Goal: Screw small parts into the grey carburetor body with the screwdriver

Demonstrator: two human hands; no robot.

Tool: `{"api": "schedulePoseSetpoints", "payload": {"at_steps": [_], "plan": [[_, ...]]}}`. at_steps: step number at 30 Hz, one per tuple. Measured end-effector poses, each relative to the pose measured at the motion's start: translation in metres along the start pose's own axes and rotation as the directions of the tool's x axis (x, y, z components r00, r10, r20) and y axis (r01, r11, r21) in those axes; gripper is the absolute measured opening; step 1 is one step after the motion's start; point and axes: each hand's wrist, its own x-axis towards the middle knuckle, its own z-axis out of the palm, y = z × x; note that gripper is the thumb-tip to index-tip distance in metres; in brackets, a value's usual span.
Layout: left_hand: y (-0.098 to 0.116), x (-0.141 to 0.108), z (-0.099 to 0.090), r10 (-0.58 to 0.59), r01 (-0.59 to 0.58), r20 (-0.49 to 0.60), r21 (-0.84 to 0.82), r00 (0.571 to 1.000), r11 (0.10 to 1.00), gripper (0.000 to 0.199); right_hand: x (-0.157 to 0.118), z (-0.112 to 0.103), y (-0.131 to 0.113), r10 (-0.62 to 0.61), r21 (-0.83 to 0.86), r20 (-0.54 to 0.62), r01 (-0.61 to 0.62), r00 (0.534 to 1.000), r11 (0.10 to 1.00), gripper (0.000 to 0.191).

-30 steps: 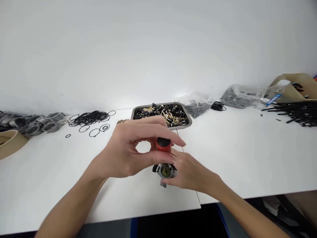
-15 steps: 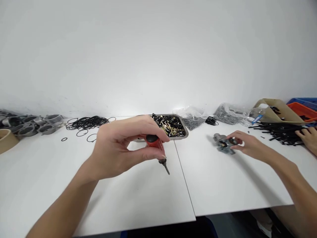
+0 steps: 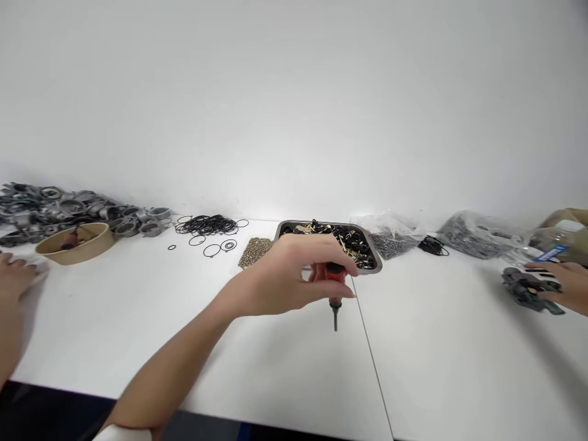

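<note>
Fingers [image 3: 328,247] and thumb of the left hand [image 3: 280,278] pinch a red-handled screwdriver [image 3: 335,278], held blade-down over the white table [image 3: 436,343] in front of the metal tray [image 3: 376,267]. It should feel light and rigid; the thick handle looks like the sure place to hold, the thin shank less so. At the right edge, the right hand [image 3: 572,286] grasps a grey carburetor-like casting [image 3: 523,288], probably stiff and heavier for its size, best held by its solid body rather than its projecting parts. The left forearm slants in from the lower left, knuckles up, thumb on the near side; the right arm reaches far out, mostly out of frame.
</note>
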Motion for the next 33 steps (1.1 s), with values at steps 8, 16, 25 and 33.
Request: {"api": "schedulePoseSetpoints", "payload": {"at_steps": [8,16,25,33], "plan": [[-0.016,0.009,0.019,-0.266,0.153,0.261,0.383,0.928,0.911,0.012,0.022,0.065,-0.185,-0.077,0.097,0.336,0.046,0.939,0.994,0.046],[-0.027,0.010,0.021,-0.354,0.224,0.247,0.434,0.902,0.873,0.016,0.014,0.144,-0.334,-0.259,0.320,0.145,0.203,0.955,0.926,0.022],[-0.042,0.015,0.020,-0.429,0.260,0.282,0.482,0.858,0.837,0.016,-0.007,0.166,-0.327,-0.191,0.382,0.200,0.103,0.961,0.918,0.020],[-0.049,0.012,-0.027,0.005,0.125,-0.264,0.473,0.964,0.872,0.009,-0.007,0.174,-0.324,-0.227,0.377,0.113,0.170,0.967,0.911,0.011]]}}
